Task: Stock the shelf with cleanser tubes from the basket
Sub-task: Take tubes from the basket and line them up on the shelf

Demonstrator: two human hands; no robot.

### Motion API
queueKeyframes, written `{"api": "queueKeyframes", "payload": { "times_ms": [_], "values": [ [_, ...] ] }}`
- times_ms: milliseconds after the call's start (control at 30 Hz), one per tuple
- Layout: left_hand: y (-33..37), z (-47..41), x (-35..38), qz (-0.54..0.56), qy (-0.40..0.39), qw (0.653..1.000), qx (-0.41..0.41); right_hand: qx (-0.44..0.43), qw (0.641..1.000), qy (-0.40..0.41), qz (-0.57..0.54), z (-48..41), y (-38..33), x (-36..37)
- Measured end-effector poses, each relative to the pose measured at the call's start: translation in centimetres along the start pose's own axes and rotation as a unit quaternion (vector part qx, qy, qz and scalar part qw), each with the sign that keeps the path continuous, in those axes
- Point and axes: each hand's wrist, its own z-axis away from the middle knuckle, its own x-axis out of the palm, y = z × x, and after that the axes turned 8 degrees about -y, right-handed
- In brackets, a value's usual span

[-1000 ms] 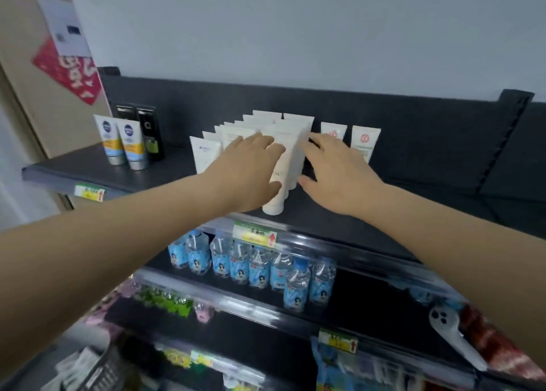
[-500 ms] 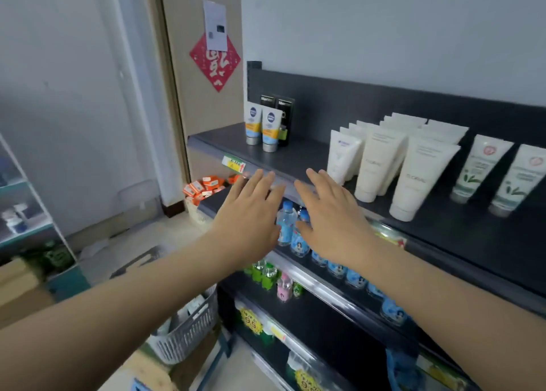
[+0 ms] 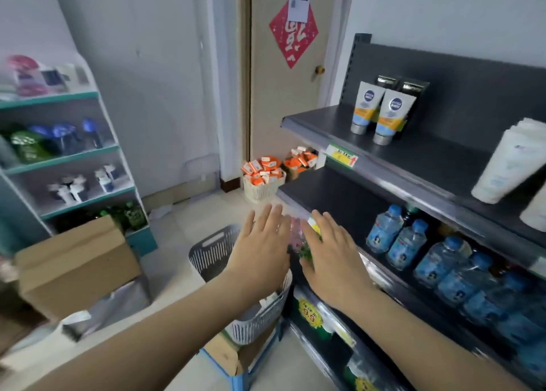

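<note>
Left hand [image 3: 260, 254] and right hand [image 3: 334, 260] have dropped from the shelf [image 3: 428, 154] to lower centre, fingers spread, holding nothing, above the grey basket [image 3: 206, 260] containing white tubes [image 3: 270, 299]; shelved cleanser tubes [image 3: 511, 166] at the right edge stand cap-down, long axis upright, leaning back.

Hands: left hand [image 3: 260, 254] and right hand [image 3: 334, 263], a second ago on the white tubes [image 3: 508, 166] on the top shelf [image 3: 413, 154], now off them and lower, flat, palms down, empty. Left is over the grey basket [image 3: 212, 251], right just beside it. View: swung left and down; tubes now at right edge, basket, door [image 3: 280, 109] and rack [image 3: 74, 154] newly in sight.
</note>
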Motion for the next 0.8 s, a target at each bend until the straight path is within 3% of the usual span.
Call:
{"api": "queueKeyframes", "payload": {
  "times_ms": [400,800],
  "values": [
    [-9.5,-2.8,9.7,0.090,-0.114,0.984,-0.107,-0.070,0.988,-0.138,-0.021,-10.2,-3.9,8.7],
    [-14.1,-10.8,22.6,0.163,-0.242,0.930,-0.224,-0.133,0.942,-0.304,-0.054,-22.0,-1.7,22.1]
  ]
}}
